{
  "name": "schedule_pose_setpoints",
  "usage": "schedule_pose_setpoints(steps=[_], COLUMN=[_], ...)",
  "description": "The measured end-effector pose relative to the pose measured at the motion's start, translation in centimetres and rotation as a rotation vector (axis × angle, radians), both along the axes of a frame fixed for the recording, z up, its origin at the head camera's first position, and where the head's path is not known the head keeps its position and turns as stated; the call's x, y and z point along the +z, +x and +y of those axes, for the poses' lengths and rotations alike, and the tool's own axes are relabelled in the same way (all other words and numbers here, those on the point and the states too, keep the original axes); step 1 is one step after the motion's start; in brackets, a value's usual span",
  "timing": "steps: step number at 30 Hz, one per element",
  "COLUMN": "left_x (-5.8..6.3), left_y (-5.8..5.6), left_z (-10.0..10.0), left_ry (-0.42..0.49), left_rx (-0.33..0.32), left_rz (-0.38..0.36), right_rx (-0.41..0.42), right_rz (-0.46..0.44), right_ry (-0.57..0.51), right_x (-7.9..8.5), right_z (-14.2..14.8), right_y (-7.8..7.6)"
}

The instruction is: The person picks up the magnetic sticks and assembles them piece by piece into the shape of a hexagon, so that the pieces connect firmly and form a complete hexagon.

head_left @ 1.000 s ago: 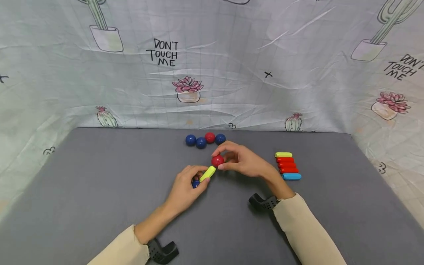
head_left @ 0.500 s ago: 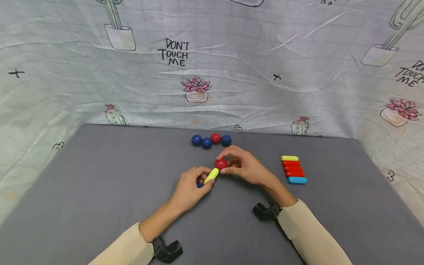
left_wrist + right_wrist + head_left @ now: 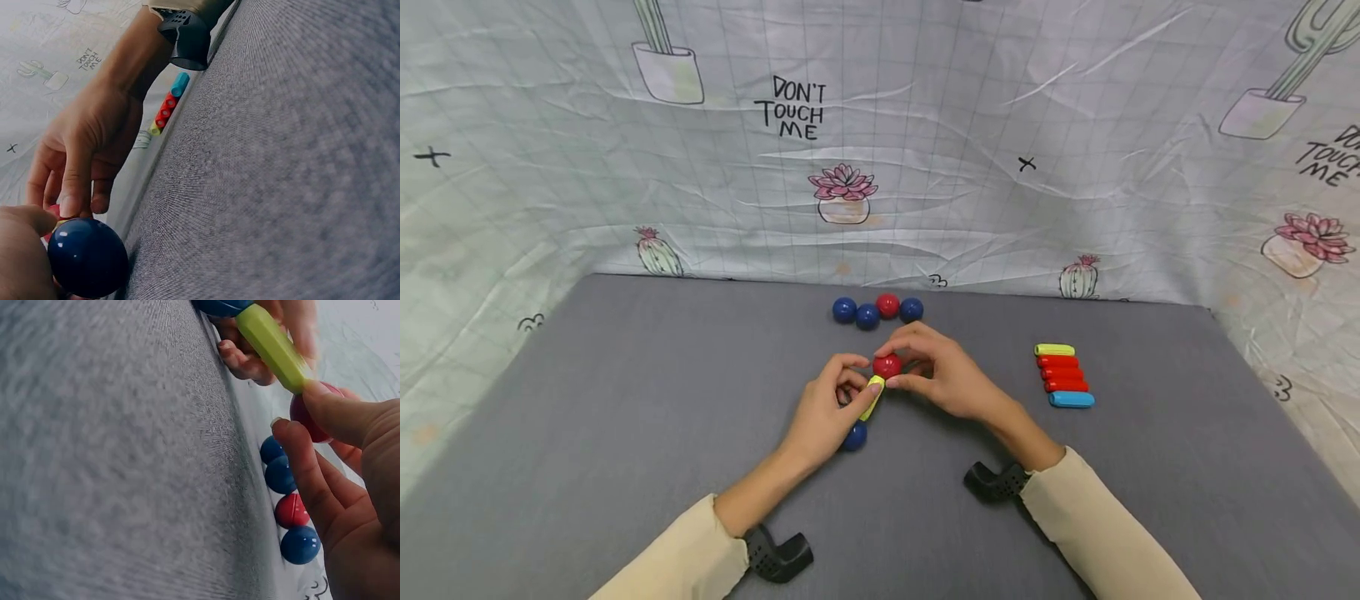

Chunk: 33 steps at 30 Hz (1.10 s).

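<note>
My left hand (image 3: 826, 410) pinches a yellow-green rod (image 3: 272, 349) near its far end, thumb on top. At the rod's near end sits a dark blue ball (image 3: 853, 437), large in the left wrist view below the fingers. My right hand (image 3: 953, 379) grips a shiny red ball (image 3: 887, 367) between thumb and fingers. That red ball meets the far end of the rod, so ball, rod and ball form one line. In the right wrist view the thumb covers part of the red ball.
Beyond the hands, blue balls (image 3: 867, 317) and another red ball (image 3: 887, 306) lie in a row on the grey table (image 3: 647, 400). To the right are stacked rods: a yellow one (image 3: 1055, 350), red ones (image 3: 1063, 374) and a light blue one (image 3: 1072, 400). A printed cloth (image 3: 940, 150) hangs behind.
My left fingers have shifted up the rod toward the red ball, uncovering the blue ball at its near end. The right hand keeps its grip on the red ball. The head view has shifted slightly.
</note>
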<state>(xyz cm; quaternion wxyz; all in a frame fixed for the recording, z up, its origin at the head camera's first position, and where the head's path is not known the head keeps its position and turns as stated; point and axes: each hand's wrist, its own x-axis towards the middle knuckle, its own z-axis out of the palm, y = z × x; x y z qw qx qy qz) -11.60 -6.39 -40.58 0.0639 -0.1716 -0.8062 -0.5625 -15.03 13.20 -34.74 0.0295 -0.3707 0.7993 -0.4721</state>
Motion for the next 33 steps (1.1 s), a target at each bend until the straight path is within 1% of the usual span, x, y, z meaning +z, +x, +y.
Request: schedule_pose_setpoints(steps=[6,9,11,13,16,18,20,23,27,33], left_x=[0.0,0.0,0.1,0.4,1.7,2.5,3.3,3.6,3.8,4.0], left_y=[-0.2,-0.2,-0.1,0.1,0.8,1.2,1.5,1.6,1.5,1.3], left_z=[-0.3,-0.3,-0.3,-0.2,0.0,0.1,0.2,0.3,0.3,0.2], left_ry=[0.053,0.086,0.101,0.111,0.115,0.115,0.115,0.119,0.135,0.154], left_rx=[0.001,0.011,0.022,0.031,0.028,0.020,0.008,-0.003,-0.008,-0.007], left_rz=[-0.040,-0.068,-0.088,-0.106,-0.126,-0.135,-0.142,-0.153,-0.159,-0.166], right_rx=[0.079,0.072,0.047,0.007,-0.082,-0.151,-0.224,-0.304,-0.383,-0.536], right_rz=[-0.023,-0.045,-0.056,-0.055,-0.023,-0.005,-0.003,-0.031,-0.070,-0.118], right_ry=[-0.052,-0.051,-0.035,-0.011,0.038,0.068,0.099,0.114,0.133,0.261], right_x=[0.0,0.0,-0.3,-0.7,-1.2,-1.1,-0.8,-0.5,-0.6,-1.0], right_z=[-0.4,-0.3,0.1,1.0,3.3,5.4,7.6,10.9,14.7,19.0], right_y=[0.0,-0.1,-0.4,-1.0,-2.0,-2.5,-2.7,-2.7,-2.8,-3.2])
